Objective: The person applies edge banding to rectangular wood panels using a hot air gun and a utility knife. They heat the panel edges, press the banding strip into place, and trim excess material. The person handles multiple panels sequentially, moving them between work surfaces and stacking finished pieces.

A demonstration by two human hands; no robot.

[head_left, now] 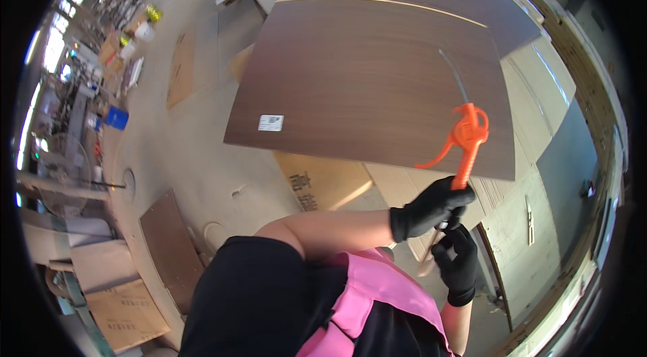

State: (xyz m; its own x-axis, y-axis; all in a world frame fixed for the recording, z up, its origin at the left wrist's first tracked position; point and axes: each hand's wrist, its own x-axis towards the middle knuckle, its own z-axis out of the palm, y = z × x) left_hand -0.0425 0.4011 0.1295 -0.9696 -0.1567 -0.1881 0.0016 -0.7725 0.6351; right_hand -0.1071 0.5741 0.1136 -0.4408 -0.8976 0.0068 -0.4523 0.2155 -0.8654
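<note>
An orange air blow gun (470,133) with a thin metal nozzle points away from me over a dark brown panel (364,74). My left hand (431,212), in a black glove, is closed around the lower end of its handle. Just below, my right hand (459,264), also black-gloved, has its fingers curled at the air hose (427,261) by a small metal fitting under the handle. The fingers partly hide that joint. The panel lies flat with a white label (271,123) near its left corner and a pale strip along its far edge.
Another dark panel (438,0) lies beyond, on pale boards (539,80). Cardboard (323,182) shows under the near edge. At left, a brown board (172,249) is on the floor, with a standing fan (64,171) and cartons (125,313) farther out. A wooden edge (593,74) runs along the right.
</note>
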